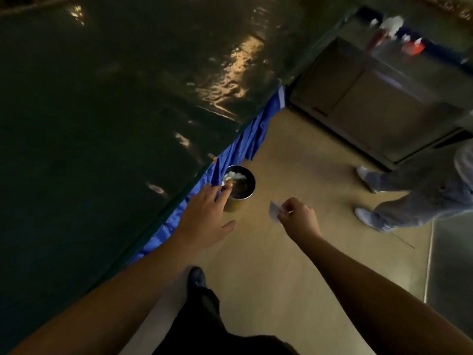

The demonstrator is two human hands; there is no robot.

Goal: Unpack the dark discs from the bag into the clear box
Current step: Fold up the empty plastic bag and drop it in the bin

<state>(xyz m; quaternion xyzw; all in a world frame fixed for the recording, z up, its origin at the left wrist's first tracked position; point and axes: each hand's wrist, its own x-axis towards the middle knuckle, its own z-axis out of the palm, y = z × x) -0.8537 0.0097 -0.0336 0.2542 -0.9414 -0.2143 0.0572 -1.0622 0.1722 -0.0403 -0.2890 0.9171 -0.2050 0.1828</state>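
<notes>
No dark disc, bag or clear box shows in the head view. My left hand (207, 213) stretches out over the rim of a small round metal bin (240, 190) on the floor, fingers spread and thumb apart. A white and orange scrap (226, 184) lies at its fingertips by the bin's rim; I cannot tell whether the fingers touch it. My right hand (298, 217) hovers to the right of the bin, pinching a small pale piece of wrapper (275, 211).
A table under a shiny dark green sheet (115, 111) with a blue skirt (245, 144) fills the left. White waste lies in the bin. Another person's legs and white shoes (366, 216) stand at the right beside a grey cabinet (371, 103). My own dark shoe (196, 276) is below.
</notes>
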